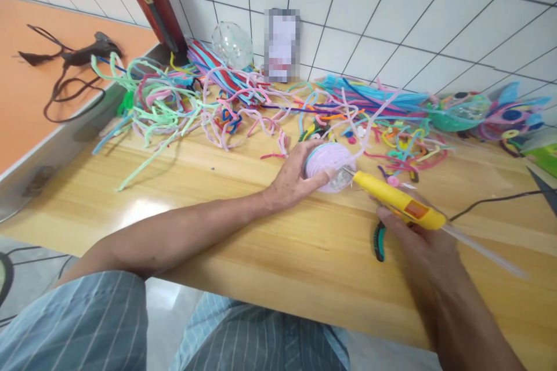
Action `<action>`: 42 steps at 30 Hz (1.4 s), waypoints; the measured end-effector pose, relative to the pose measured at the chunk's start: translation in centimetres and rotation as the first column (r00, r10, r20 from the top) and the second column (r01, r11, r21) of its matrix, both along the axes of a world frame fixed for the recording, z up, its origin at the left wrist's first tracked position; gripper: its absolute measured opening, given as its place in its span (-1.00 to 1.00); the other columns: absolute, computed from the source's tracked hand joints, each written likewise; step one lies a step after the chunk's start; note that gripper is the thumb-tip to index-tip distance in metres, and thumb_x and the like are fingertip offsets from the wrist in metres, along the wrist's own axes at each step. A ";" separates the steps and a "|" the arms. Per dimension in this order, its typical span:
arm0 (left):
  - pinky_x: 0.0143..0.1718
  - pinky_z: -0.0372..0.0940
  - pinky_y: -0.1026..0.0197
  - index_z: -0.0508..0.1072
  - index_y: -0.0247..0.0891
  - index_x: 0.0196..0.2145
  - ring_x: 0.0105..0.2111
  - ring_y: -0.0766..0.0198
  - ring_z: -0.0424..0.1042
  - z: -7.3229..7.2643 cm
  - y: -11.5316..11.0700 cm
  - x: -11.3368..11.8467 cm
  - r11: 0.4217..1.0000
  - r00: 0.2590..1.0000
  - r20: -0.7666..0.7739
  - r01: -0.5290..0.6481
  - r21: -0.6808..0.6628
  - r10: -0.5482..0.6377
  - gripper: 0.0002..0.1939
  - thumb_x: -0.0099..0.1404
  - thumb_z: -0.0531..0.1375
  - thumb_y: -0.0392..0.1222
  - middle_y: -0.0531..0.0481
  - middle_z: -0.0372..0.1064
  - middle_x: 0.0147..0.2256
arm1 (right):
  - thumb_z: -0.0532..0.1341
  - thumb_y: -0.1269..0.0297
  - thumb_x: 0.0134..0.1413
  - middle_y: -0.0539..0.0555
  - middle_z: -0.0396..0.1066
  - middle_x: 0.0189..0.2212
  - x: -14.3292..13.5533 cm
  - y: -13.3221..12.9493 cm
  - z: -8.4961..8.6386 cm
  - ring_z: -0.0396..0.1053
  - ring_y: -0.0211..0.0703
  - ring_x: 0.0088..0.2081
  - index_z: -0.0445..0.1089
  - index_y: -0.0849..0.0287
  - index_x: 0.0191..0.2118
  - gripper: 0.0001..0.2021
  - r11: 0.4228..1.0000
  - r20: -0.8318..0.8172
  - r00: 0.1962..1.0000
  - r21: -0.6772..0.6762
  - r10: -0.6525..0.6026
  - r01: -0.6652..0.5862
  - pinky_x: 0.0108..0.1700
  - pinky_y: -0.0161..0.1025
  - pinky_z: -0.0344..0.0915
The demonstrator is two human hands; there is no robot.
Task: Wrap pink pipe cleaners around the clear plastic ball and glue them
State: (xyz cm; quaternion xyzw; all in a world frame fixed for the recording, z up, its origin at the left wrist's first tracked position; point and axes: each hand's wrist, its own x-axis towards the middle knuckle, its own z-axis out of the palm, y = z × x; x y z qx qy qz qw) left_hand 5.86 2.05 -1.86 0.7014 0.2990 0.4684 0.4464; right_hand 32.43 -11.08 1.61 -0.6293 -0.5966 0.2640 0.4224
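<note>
My left hand (296,177) grips a clear plastic ball (340,177) partly wrapped in lilac pipe cleaner (327,156). A loose lilac length (376,113) rises from the ball toward the upper right. My right hand (420,237) is closed round a yellow glue gun (391,197), its metal nozzle at the ball's bare part. From the gun's rear sticks a translucent glue stick (487,252). Beside my right hand on the table lies a tool with a black and teal handle (379,242), its other end hidden.
Loose pipe cleaners (174,98) and bundled blue ones (374,95) crowd the back of the wooden table (243,237). A clear ball (232,44), a phone (282,46) and a red flask (152,3) stand along the tiled wall. A black cable (496,200) runs off right.
</note>
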 end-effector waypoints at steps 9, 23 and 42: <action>0.43 0.25 -0.22 0.28 -0.17 0.31 0.34 -0.12 0.35 -0.4 0.2 0.1 1.000 0.999 0.031 0.012 0.016 -0.012 -0.28 0.40 0.30 0.29 -0.30 0.34 0.29 | 0.34 0.04 0.31 0.08 0.62 -0.12 -0.5 0.3 0.8 0.56 0.04 -0.18 0.59 -0.06 -0.06 -0.81 0.999 0.205 0.978 -0.004 0.044 -0.044 -0.13 0.08 0.58; 0.41 0.27 -0.20 0.28 -0.17 0.29 0.33 -0.09 0.36 -0.3 0.1 0.1 0.999 1.000 0.016 0.015 0.044 -0.016 -0.31 0.42 0.29 0.28 -0.30 0.34 0.28 | 0.34 0.10 0.32 0.03 0.62 -0.06 -1.7 0.0 1.0 0.58 0.02 -0.09 0.56 -0.10 -0.10 -0.89 0.998 0.205 0.979 0.062 0.010 -0.023 0.06 0.07 0.55; 0.41 0.27 -0.19 0.28 -0.19 0.28 0.33 -0.09 0.36 -0.2 0.2 0.2 0.999 0.999 0.032 0.035 0.025 -0.035 -0.31 0.40 0.31 0.25 -0.31 0.34 0.28 | 0.31 0.15 0.29 0.02 0.63 -0.10 -2.7 0.0 2.3 0.63 0.06 -0.03 0.57 -0.08 -0.08 -0.87 0.992 0.311 0.950 0.112 0.013 -0.050 0.12 0.01 0.54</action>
